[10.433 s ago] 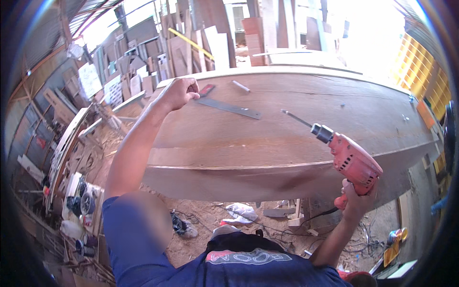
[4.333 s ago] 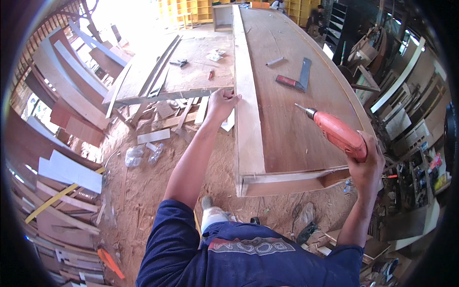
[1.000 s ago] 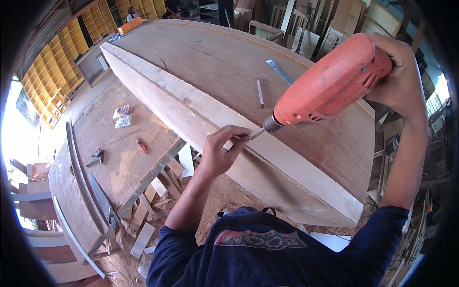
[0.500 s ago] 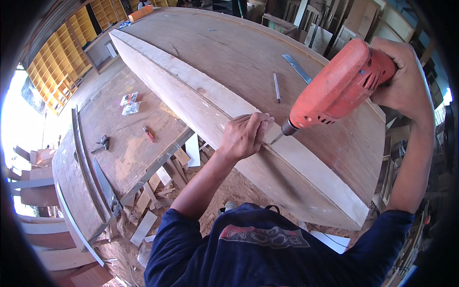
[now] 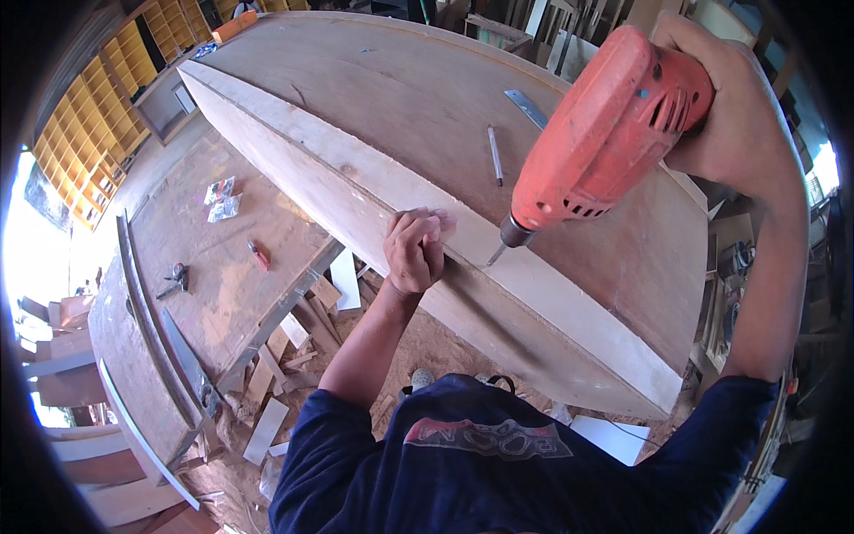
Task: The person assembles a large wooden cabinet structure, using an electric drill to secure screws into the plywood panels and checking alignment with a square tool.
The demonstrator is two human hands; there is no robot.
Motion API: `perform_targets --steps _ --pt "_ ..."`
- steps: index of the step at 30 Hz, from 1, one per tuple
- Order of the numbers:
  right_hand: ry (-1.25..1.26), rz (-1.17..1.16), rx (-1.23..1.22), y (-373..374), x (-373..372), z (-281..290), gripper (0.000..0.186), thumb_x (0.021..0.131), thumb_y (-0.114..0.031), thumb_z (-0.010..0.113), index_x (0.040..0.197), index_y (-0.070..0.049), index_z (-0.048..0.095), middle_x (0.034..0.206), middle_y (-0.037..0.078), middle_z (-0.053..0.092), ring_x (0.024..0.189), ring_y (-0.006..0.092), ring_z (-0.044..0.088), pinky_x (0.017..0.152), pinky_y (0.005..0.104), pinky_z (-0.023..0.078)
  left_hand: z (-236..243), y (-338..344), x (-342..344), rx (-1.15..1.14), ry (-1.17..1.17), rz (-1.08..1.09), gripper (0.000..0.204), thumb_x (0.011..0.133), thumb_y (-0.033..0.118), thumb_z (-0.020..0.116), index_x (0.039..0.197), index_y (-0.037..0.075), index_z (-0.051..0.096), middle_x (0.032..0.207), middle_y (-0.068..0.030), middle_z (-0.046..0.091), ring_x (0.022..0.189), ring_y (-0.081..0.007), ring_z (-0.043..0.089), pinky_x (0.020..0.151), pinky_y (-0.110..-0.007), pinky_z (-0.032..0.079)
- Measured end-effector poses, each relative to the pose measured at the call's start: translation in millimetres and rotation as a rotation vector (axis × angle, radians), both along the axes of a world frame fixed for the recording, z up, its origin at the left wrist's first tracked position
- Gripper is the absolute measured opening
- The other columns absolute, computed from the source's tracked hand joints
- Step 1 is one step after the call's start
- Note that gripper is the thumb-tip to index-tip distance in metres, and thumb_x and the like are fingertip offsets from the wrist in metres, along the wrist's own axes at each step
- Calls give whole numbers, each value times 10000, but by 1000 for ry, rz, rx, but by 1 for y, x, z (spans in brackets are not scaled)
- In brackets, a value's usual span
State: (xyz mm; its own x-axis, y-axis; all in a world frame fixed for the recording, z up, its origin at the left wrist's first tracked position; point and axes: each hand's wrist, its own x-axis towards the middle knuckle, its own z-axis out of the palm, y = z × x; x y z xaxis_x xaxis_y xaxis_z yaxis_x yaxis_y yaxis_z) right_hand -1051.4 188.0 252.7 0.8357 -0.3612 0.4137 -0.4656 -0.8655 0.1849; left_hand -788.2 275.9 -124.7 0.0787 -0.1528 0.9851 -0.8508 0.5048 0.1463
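1. Your left hand [image 5: 416, 251] has shifted left along the wood since the last frame, and now there's a wider gap between it and the drill's tip.
2. Up in the upper right, your right hand [image 5: 729, 120] is wrapped firmly around the back of the red drill [image 5: 600, 138].
3. Down slants the drill, its thin bit [image 5: 497, 253] reaching the pale wood strip [image 5: 569, 319] just right of the frame's middle, near the strip's front edge.
4. Those left fingers are curled in together at that same edge, tips blurred; I can't tell whether they pinch anything.
5. Behind the strip, top centre, a pen [image 5: 495, 156] lies on the brown panel [image 5: 382, 98], with a metal ruler [image 5: 525, 108] to its right, partly hidden by the drill.
6. Over at the left, the low table [image 5: 222, 307] carries plastic packets [image 5: 223, 198], a red-handled tool [image 5: 259, 255], a dark hand tool [image 5: 176, 279] and, lower down, a saw [image 5: 185, 354].
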Motion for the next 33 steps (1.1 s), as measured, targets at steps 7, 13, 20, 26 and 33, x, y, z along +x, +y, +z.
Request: perform_targets --steps 7,13,20,26,33 --pt "-112 -110 -180 28 30 -11 467 494 -179 916 876 -47 683 805 155 728 744 371 745 688 418 573 -3 0 -3 26 55 -59 244 1090 -46 490 1321 30 472 964 -101 802 907 -280 763 932 -447 559" --pt "-101 -73 -150 24 41 -11 452 492 -182 912 858 -51 682 800 154 723 750 378 746 679 420 570 -3 -1 -4 23 77 -58 235 1095 -25 524 1318 37 484 966 -94 807 898 -279 770 912 -437 564" --pt "-50 -60 -150 25 44 -8 484 474 -193 934 867 -54 688 801 146 726 755 383 749 682 418 572 -3 -3 -3 -20 76 -71 219 1089 2 588 1290 40 511 984 -90 810 893 -298 793 847 -434 576" --pt "-62 -107 -119 29 46 -9 476 488 -182 932 876 -49 690 793 147 735 758 368 762 694 407 581 -5 -4 -4 -32 79 -59 210 1087 -5 585 1281 37 518 984 -92 810 897 -298 792 850 -433 576" --pt "-66 73 4 -1 40 -14 735 564 -58 931 1239 -4 645 988 165 745 889 319 730 873 378 566 -5 -4 -3 -21 92 -84 238 1069 -22 587 1290 37 522 987 -90 802 907 -299 784 848 -431 565"
